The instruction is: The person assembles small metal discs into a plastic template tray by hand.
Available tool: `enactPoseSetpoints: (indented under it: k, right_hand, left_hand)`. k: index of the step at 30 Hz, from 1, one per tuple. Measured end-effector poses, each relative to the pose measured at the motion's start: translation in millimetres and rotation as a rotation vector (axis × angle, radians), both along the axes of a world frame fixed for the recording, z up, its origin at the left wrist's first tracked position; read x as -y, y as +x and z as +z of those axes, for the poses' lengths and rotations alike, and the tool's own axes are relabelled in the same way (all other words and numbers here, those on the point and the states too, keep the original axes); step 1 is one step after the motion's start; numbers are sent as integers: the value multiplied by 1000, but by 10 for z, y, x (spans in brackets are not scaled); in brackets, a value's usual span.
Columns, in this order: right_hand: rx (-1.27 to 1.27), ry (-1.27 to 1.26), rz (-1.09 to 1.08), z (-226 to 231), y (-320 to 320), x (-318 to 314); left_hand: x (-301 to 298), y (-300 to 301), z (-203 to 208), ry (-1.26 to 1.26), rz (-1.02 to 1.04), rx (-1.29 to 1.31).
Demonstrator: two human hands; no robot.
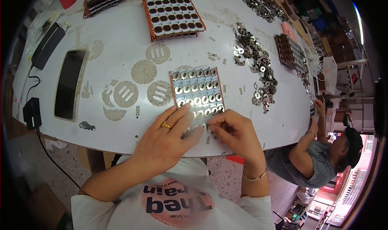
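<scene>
A flat panel (171, 82) with orange side edges lies near the table's front edge, with rows of small silver metal discs (195, 87) set in it. My left hand (171, 127), with a gold ring on one finger, rests over the panel's lower left with its fingers stretched out. At the lower right corner my right hand (234, 129) is closed, thumb and index finger pinched together. Whatever lies between those fingertips is too small to make out. The panel's near rows are partly hidden under my hands.
Loose metal discs lie in a long heap (260, 66) to the right. Behind stands a stack of panels (173, 13) with black round parts. A phone (70, 84) and a black cabled box (32, 113) lie left. Another person (319, 157) sits at the right.
</scene>
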State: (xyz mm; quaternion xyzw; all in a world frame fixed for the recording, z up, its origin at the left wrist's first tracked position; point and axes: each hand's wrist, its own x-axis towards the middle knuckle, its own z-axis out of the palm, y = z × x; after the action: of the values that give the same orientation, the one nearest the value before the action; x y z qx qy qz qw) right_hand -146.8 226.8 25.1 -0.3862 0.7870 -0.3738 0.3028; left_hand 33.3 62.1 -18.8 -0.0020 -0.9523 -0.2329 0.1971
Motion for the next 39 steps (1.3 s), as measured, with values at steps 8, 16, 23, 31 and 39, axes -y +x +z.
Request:
enactPoseSetpoints:
  k: [8, 16, 23, 31, 39]
  right_hand:
    - [-25, -79, -7, -101, -10, -53]
    - [-174, -76, 70, -34, 27, -6]
    - [-260, -56, 75, -12, 75, -32]
    - [-609, -25, -274, 17, -416, -322]
    - [-727, -76, -192, -114, -786, -290]
  left_hand:
    - [15, -10, 26, -7, -20, 24]
    - [-1, -17, 1, -20, 13, 30]
    - [-23, -36, 36, -48, 13, 52]
    - [-41, -58, 26, -14, 35, 40]
    - [-30, -25, 85, -65, -5, 127]
